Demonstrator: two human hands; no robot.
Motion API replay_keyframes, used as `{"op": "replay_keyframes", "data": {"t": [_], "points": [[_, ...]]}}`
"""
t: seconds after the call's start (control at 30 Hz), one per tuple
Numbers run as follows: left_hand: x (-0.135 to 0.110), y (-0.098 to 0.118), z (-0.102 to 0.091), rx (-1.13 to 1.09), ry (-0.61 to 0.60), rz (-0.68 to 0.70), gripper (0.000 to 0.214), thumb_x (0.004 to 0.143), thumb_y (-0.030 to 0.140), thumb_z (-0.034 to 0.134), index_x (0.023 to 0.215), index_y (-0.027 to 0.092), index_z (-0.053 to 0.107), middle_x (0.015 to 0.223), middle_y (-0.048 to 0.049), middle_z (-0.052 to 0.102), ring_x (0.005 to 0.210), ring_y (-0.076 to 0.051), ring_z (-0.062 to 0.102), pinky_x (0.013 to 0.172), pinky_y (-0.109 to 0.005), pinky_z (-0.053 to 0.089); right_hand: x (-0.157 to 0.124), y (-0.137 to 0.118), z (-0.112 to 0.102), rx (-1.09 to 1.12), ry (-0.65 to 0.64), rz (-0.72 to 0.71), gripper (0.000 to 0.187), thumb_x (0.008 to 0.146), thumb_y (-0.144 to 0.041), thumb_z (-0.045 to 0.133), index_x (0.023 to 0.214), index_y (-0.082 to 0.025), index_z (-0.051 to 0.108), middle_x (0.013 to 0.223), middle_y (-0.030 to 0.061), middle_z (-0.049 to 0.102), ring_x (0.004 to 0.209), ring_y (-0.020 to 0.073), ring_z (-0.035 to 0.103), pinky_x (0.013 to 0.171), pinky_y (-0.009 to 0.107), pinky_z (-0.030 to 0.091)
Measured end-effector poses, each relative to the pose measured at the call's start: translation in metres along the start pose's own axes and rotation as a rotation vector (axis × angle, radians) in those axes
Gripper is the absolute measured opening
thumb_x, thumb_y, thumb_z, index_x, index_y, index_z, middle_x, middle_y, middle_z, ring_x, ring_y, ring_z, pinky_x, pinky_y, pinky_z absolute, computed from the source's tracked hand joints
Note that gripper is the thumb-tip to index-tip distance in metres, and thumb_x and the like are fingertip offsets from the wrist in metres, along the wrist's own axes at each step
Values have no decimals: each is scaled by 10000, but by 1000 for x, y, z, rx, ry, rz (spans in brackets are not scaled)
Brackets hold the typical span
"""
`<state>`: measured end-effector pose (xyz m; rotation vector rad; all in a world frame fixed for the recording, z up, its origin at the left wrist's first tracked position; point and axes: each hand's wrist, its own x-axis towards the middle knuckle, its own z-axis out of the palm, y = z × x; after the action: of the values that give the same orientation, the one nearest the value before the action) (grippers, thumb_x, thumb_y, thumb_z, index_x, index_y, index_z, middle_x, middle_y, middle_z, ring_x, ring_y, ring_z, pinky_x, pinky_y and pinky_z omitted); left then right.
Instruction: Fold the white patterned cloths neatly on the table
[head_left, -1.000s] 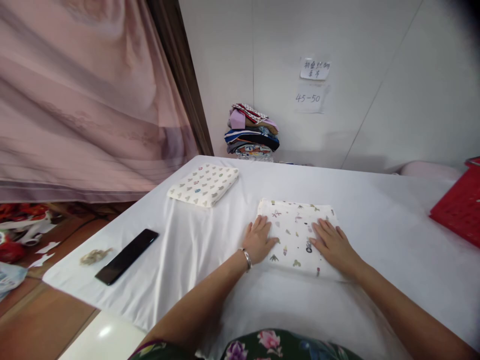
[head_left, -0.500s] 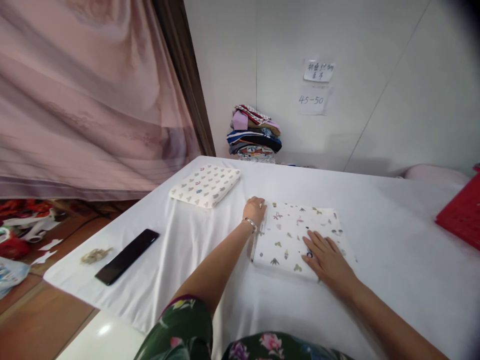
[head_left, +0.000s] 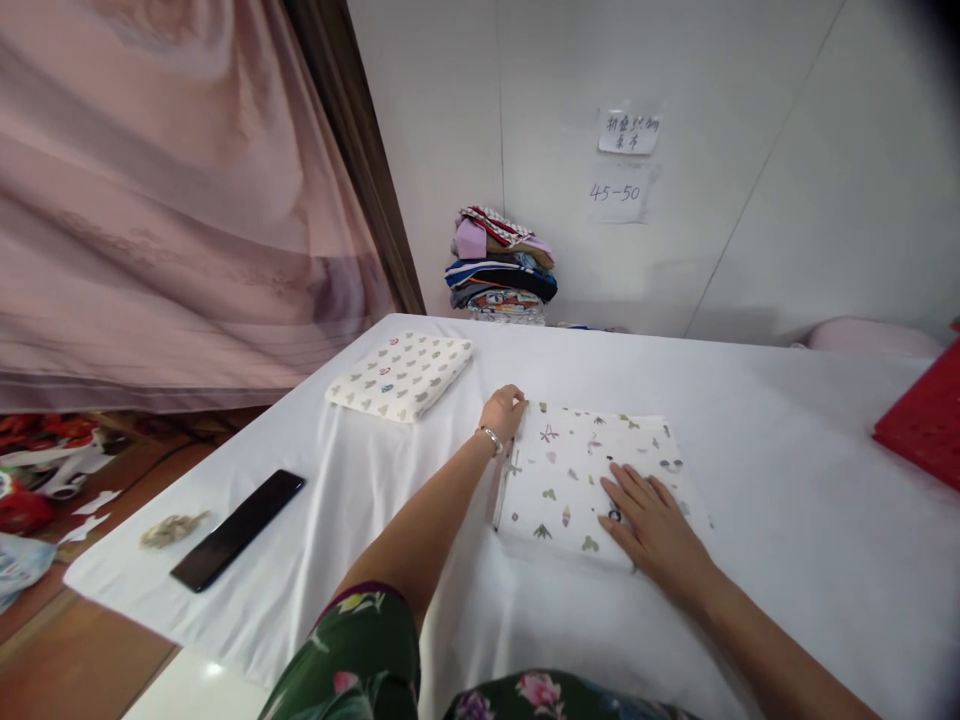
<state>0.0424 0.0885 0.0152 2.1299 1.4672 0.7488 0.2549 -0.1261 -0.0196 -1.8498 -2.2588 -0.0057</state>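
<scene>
While touching the printed cloth (head_left: 566,475) with a flat, spread right hand (head_left: 651,522), pinching its far left corner with the left hand (head_left: 502,412), on a white-covered tabletop (head_left: 787,490)

The nearer folded cloth (head_left: 562,480) was white, scattered with little plant-like motifs in olive green, muted pink, grey and black. From where I stood, the other folded cloth (head_left: 409,375) looked cream, dotted with grey-beige shapes, a few picked out in red, blue and green. The tablecloth (head_left: 795,500) was plain white, the phone (head_left: 238,530) black, the small tangle (head_left: 174,529) tan. A dark green sleeve (head_left: 364,650) carried pink and yellow flowers and a purple edge; the bracelet (head_left: 491,438) was silver. The curtain (head_left: 187,220) was dusty pink, the basket (head_left: 926,420) bright red. The fabric pile (head_left: 501,265) mixed lilac, brown, black and blue-and-white stripes.
</scene>
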Motion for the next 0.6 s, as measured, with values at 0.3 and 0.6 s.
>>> {"op": "replay_keyframes", "data": {"t": [0.3,0.6], "points": [[13,-7,11,-96,-21,-187,100,749,192,521,794,204,609,760,2,647,706,-128,573,627,-222,424,1,-1,-1,-13,-3,2,537,898,-518,297,1353,-244,375,1451,39,262,1338,230,204,1076,456,197],[2,-1,1,-135,72,-138,163,807,266,498,864,196,633,938,-20,653,845,-134,588,774,-243,450,0,1,-1,-30,7,-9,546,894,-525,300,1337,-221,397,1447,50,279,1334,229,217,1074,452,197]]}}
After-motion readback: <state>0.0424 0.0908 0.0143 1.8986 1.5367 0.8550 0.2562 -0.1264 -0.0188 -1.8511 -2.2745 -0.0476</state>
